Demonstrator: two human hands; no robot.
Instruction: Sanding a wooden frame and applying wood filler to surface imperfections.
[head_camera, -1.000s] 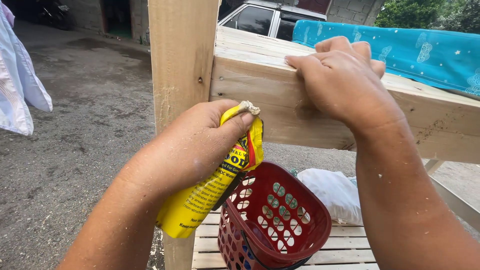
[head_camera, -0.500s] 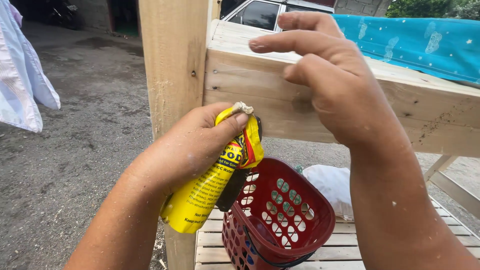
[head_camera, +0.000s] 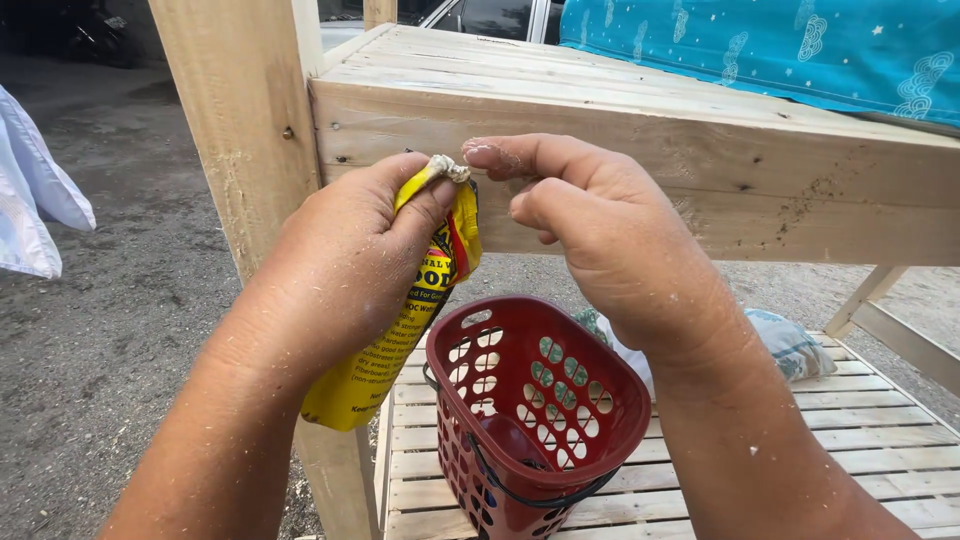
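Observation:
My left hand grips a yellow glue bottle upright, its crusted pale tip sticking out above the thumb. My right hand is right beside that tip, index finger and thumb stretched toward it; whether they touch it is unclear. Both hands are dusted with sawdust. They are in front of a horizontal wooden beam joined to an upright wooden post.
A red plastic basket with a black handle stands on a slatted wooden shelf below. A plastic bag lies behind it. A blue patterned cloth covers the top's far side. White cloth hangs at left over gravel ground.
My right hand left the top of the beam and came down to the bottle's tip. The left hand kept hold of the bottle.

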